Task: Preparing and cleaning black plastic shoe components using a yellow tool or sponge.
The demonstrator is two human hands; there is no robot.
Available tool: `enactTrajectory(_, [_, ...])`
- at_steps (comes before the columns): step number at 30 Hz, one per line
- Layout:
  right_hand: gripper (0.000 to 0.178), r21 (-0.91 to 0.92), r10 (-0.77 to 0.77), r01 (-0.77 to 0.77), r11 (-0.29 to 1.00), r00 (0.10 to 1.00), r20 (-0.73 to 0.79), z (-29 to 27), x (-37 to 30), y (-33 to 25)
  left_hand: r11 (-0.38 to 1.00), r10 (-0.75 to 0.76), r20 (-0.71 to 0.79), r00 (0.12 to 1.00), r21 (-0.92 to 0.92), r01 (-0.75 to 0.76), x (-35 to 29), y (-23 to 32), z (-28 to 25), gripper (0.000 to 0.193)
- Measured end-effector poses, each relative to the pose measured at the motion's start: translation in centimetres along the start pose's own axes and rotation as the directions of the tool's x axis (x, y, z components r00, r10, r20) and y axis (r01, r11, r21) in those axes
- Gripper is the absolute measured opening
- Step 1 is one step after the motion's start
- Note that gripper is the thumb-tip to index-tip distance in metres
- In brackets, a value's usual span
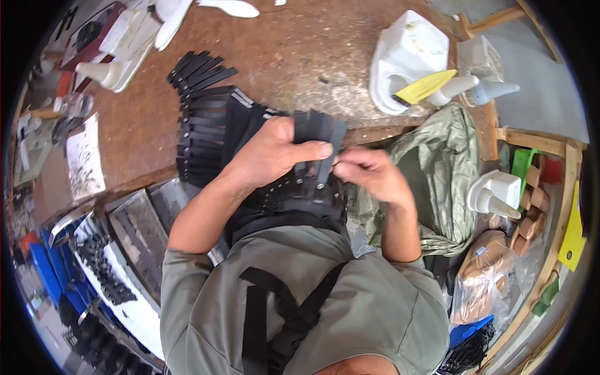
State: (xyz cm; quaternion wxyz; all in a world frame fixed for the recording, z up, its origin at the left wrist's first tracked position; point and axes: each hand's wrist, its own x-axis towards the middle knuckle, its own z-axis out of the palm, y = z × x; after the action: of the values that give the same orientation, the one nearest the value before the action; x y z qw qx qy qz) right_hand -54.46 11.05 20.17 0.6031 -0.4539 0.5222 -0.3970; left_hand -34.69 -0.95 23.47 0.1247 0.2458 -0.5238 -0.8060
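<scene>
My left hand [272,153] is closed on a few flat black straps [322,128], its thumb pressed across them. The straps stand up past the thumb, and a small metal stud shows near the lower end of one. Just to the right, my right hand [378,175] is pinched at the straps' edge; what lies between its fingertips is too small to make out. A row of black studded strap pieces [203,122] fans out on the table to the left of my hands. More black pieces lie under my wrists at the table's edge.
A brown worktable [287,56] spreads ahead. White plastic containers [415,47] with a yellow brush [428,86] stand at the far right. A green fabric sack [459,156] hangs open at my right. Metal bars [134,231] lie on the lower left, and a wooden-framed shelf [565,206] is on the right.
</scene>
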Motion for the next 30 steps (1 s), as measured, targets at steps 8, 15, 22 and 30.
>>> enactTrajectory(8, [0.034, -0.542, -0.513, -0.008, 0.841, 0.308, -0.801, -8.8, 2.4, -2.3, 0.996, -0.057, -0.017, 0.998, -0.069, 0.056, -0.2, 0.4, 0.5, 0.011])
enactTrajectory(15, [0.025, -0.665, -0.454, -0.074, 0.744, 0.675, -0.582, -10.7, 2.6, -3.4, 0.996, -0.072, 0.001, 0.997, -0.061, 0.071, -0.1, 0.7, 0.4, 0.014])
enactTrajectory(22, [0.023, -0.750, -0.641, 0.208, 0.627, 0.685, -0.346, -10.1, 0.1, -2.8, 0.994, -0.077, 0.095, 0.992, -0.065, 0.084, 0.6, 0.7, -0.3, 0.021])
enactTrajectory(30, [0.016, -0.448, -0.353, 0.039, 0.893, 0.678, -0.644, -8.7, 0.0, -3.3, 0.996, -0.081, 0.046, 0.996, -0.044, 0.083, 0.3, 1.3, -0.3, 0.018])
